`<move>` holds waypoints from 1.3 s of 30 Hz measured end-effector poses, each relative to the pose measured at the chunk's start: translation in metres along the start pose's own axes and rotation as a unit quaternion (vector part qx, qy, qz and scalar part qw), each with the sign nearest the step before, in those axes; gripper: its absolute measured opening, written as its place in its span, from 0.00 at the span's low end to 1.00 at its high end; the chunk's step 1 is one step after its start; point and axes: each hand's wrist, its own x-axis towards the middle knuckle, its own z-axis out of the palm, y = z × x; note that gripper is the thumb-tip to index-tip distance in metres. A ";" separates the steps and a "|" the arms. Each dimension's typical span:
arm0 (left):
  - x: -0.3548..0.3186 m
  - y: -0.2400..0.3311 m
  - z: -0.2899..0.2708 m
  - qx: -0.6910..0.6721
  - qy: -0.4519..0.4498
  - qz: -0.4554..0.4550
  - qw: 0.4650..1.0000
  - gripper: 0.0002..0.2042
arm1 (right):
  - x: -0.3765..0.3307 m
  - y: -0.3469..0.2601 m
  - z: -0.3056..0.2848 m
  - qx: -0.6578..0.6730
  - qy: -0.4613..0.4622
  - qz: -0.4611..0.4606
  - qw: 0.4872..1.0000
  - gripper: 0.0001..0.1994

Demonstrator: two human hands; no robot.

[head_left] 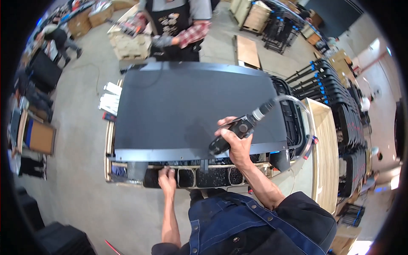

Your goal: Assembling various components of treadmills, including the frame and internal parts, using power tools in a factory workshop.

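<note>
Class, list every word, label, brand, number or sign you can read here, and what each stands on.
None can be read.
Pale marks on the black apron opposite: too small and blurred.
Black tool in the right hand: nothing legible.
Dark panel: no readable text.

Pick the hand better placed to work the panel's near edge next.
Likely right: the right hand grips the black tool over the dark panel; the left hand is lower, at the black bins.

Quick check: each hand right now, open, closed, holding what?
Left hand: fingers bunched beside the flat dark-grey panel; whether it holds anything cannot be told.
Right hand: closed around a black cylindrical power tool.
</note>
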 end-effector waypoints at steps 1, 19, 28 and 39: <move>-0.002 0.024 0.000 -0.196 -0.096 -0.110 0.970 0.17 | -0.004 -0.007 -0.003 0.037 -0.006 0.040 0.998 0.18; -0.078 0.305 0.054 -0.236 -0.341 0.100 0.905 0.25 | -0.050 -0.046 -0.152 0.394 0.036 0.258 0.881 0.35; -0.116 0.399 0.130 -0.022 -0.370 0.190 0.909 0.18 | -0.087 -0.084 -0.285 0.294 0.054 0.174 0.938 0.34; -0.177 0.549 0.261 0.116 -0.419 0.417 0.798 0.14 | -0.166 -0.107 -0.414 0.305 0.120 0.109 0.938 0.30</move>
